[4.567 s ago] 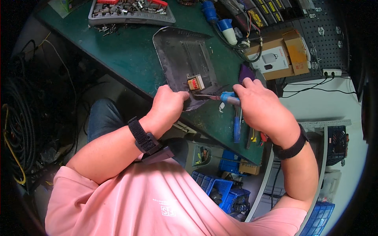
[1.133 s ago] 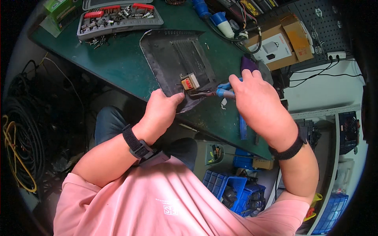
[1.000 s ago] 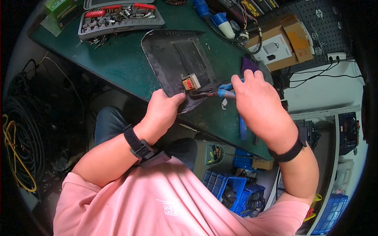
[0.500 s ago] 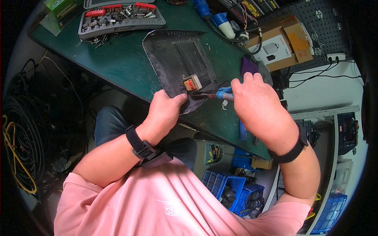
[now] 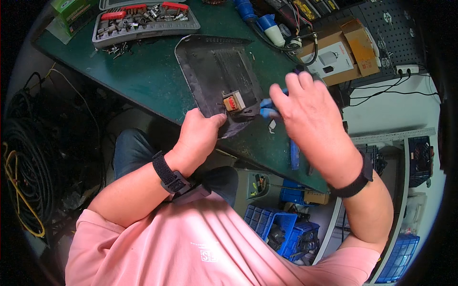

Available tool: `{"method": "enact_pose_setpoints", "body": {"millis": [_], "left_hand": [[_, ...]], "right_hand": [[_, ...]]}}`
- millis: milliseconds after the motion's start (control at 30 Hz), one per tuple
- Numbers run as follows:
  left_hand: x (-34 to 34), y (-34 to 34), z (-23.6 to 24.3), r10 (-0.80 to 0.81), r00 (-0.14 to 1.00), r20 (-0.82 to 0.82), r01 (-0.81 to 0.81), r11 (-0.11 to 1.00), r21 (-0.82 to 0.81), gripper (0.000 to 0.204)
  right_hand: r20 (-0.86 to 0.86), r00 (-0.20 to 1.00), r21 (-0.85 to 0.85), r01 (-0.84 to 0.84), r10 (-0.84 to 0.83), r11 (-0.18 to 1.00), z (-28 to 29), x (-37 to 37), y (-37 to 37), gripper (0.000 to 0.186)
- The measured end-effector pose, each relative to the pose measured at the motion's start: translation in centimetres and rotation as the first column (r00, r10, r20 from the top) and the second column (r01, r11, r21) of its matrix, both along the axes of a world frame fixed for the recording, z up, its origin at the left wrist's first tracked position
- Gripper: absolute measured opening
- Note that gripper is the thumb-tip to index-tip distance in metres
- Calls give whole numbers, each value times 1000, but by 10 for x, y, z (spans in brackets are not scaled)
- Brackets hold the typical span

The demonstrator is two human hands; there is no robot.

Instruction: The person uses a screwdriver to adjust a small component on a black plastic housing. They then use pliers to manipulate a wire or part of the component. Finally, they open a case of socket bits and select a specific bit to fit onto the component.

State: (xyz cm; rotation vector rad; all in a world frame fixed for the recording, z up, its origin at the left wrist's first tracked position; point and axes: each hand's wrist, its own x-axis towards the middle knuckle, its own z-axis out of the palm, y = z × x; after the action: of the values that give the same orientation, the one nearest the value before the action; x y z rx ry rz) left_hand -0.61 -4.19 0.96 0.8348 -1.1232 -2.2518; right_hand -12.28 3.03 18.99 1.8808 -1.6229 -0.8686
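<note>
My left hand (image 5: pixel 199 137) grips the near corner of a dark, bent-edged panel (image 5: pixel 202 69), its thumb lying on the inner face. The panel rests tilted on the bench. A small transformer (image 5: pixel 233 102) with a red-and-tan coil and a metal frame sits on the panel, just beyond my left thumb. To its right, my right hand (image 5: pixel 307 114) is closed round blue-handled pliers (image 5: pixel 269 112). The pliers' handles show at the panel's right edge; their jaws are hard to make out against the dark panel.
On the green bench (image 5: pixel 129 76) stands a grey socket case (image 5: pixel 145 32) with loose bits beside it. Blue plugs (image 5: pixel 269 26) and cables lie at the back, near a cardboard box (image 5: pixel 334 57). Blue crates (image 5: pixel 272 221) stand below the bench; coiled cables (image 5: pixel 28 167) lie at left.
My right hand has moved up slightly, and the pliers' handles have shifted and look wider apart. The left hand and panel have hardly moved.
</note>
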Motion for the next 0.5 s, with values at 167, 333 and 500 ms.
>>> {"method": "enact_pose_setpoints", "body": {"millis": [167,333,500], "left_hand": [[-1,0,-8,16,1000,4,-17,1000,22,22],[3,-3,-3,-30,999,31,29,999,39,17],[4,-1,0,54,998,-35,-48,987,155,13]], "right_hand": [[-2,994,-43,-108,108,993,-2,-10,2,20],[184,961,51,202,-208,978,20,-16,20,20],[560,682,31,549,-470,835,37,-49,65,26]]}}
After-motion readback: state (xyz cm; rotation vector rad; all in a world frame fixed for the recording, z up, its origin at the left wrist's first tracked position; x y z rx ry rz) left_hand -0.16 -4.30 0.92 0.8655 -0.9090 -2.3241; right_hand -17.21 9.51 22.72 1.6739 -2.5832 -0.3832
